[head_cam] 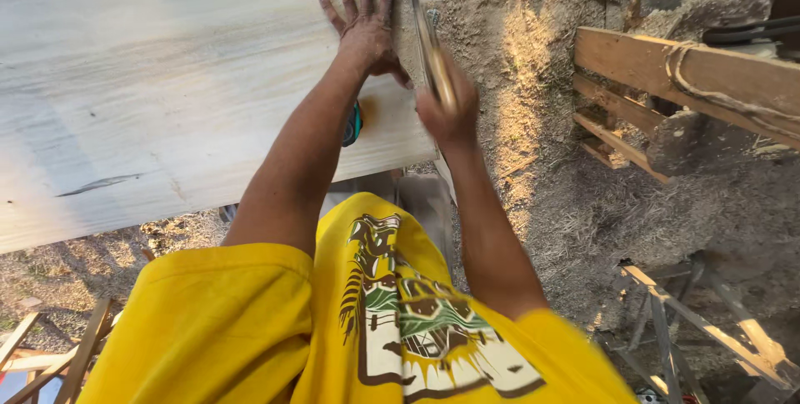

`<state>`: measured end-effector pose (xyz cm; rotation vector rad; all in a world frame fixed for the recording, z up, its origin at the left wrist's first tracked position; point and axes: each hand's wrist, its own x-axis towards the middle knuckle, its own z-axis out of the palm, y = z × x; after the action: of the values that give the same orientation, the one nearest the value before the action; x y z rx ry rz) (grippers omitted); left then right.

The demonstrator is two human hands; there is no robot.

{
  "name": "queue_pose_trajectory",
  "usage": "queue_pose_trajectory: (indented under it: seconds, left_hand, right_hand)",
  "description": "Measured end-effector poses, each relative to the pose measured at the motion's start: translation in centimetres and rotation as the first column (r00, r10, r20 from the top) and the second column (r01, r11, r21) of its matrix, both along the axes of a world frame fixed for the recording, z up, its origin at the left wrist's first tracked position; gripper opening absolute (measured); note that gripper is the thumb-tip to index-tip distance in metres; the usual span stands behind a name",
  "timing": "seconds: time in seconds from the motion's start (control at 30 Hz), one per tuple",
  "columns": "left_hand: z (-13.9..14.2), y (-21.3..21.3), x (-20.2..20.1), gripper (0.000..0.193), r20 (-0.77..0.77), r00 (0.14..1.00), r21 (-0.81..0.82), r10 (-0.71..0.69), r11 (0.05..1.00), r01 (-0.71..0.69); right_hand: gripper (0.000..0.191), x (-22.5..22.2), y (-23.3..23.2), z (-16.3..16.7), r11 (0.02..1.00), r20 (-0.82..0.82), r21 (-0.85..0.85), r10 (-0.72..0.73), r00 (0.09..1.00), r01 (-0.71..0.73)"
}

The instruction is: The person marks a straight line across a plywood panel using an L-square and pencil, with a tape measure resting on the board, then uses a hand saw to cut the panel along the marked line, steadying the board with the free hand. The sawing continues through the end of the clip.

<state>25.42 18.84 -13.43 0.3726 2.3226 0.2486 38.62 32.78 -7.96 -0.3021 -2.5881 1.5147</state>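
Single view, head-mounted, pointing steeply down and slightly forward over the wearer's own chest. Very near: yellow shirt [250, 329] fills the near edge, both forearms run up the middle. Pale wood board [150, 79] takes the far left, sawdust ground [542, 162] the centre right, a timber frame [667, 71] the far right. No second view, so no overlap.

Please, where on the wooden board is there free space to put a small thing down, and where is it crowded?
The pale wooden board is bare over its whole left part, from the left hand out to the far left end. It is crowded at the right end: the left hand lies flat there, and the right hand grips the handsaw close beside it.
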Motion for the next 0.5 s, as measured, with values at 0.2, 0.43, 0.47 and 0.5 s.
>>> queue_pose_trajectory:
  seconds: [0.2, 0.43, 0.47, 0.5]
  left_hand:
    - [0.2, 0.0, 0.7, 0.179, -0.078, 0.997, 0.044, -0.017, 0.999, 0.021]
    - [0.8, 0.0, -0.1, 0.182, -0.006, 1.000, 0.049, 0.000, 0.999, 0.000]
    - [0.7, -0.1, -0.1, 0.182, 0.003, 1.000, 0.042, 0.002, 0.999, -0.002]
    - [0.6, 0.0, -0.1, 0.182, 0.013, 1.000, 0.042, 0.009, 0.999, -0.009]
  right_hand:
    - [0.057, -1.9, 0.1, -2.6, 1.000, -0.018, 0.028, -0.009, 1.000, 0.010]
    - [0.061, 15.0, -0.4, 10.6, 0.997, 0.173, 0.072, -0.044, 0.984, 0.032]
    - [0.061, 13.3, -0.4, 9.2, 0.994, 0.123, 0.109, -0.020, 0.992, 0.006]
    - [0.060, 11.0, 0.0, 7.2, 0.988, 0.074, 0.155, 0.011, 0.997, -0.023]
